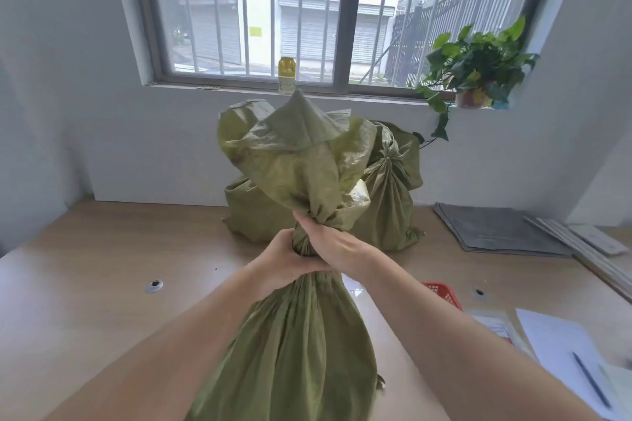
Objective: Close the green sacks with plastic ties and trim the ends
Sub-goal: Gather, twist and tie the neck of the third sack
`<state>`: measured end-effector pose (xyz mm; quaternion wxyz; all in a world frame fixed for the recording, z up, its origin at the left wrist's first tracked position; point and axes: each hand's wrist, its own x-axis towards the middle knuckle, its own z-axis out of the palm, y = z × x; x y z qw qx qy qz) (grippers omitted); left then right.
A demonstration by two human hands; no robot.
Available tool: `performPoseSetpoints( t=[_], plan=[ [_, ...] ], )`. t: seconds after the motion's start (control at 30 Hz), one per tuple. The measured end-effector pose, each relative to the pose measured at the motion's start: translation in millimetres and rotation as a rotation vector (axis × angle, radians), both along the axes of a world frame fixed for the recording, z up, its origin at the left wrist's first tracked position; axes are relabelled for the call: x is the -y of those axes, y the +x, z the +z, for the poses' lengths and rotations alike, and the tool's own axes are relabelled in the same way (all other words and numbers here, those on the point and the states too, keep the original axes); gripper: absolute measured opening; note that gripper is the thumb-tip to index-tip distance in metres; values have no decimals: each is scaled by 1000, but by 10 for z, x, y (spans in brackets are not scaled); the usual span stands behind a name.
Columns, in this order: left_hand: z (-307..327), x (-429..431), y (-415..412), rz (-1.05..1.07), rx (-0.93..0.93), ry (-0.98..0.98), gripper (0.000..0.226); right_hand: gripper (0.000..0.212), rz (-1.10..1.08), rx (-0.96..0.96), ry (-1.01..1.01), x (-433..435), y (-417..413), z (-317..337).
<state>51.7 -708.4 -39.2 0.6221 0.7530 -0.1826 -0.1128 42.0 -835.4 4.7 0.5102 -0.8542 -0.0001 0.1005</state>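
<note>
Both my hands are wrapped tight round the gathered neck of the green sack (301,352) right in front of me. My left hand (278,263) grips lower, fingers curled fully round the bunched cloth. My right hand (338,244) clamps just above and against it, so the two fists touch, with no gap between them.

Above my grip the loose sack mouth (301,147) flares upward. Below it the full body runs down toward me over the wooden table (102,267) — its bottom is out of view, so I cannot tell whether it rests there.

Behind stand two more sacks: a cinched sack (390,195) on the right and a back sack (253,212) on the left. A red basket (441,294) sits beyond my right forearm.
</note>
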Motion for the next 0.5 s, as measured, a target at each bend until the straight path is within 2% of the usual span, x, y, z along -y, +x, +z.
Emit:
performPoseSetpoints(
  t=[0.1,0.2,0.4,0.5],
  plan=[
    [-124,133,-3,79,29,-43,18,74,-120,108,149,13,-23,-49],
    [-241,205,-22,161,55,-30,5,37,-200,303,328,-27,-22,-71],
    [-716,184,-17,242,35,69,25,29,-95,485,535,-86,69,-77],
    [-1030,179,-65,323,-45,14,15,27,-47,462,532,-204,76,-131]
  ],
)
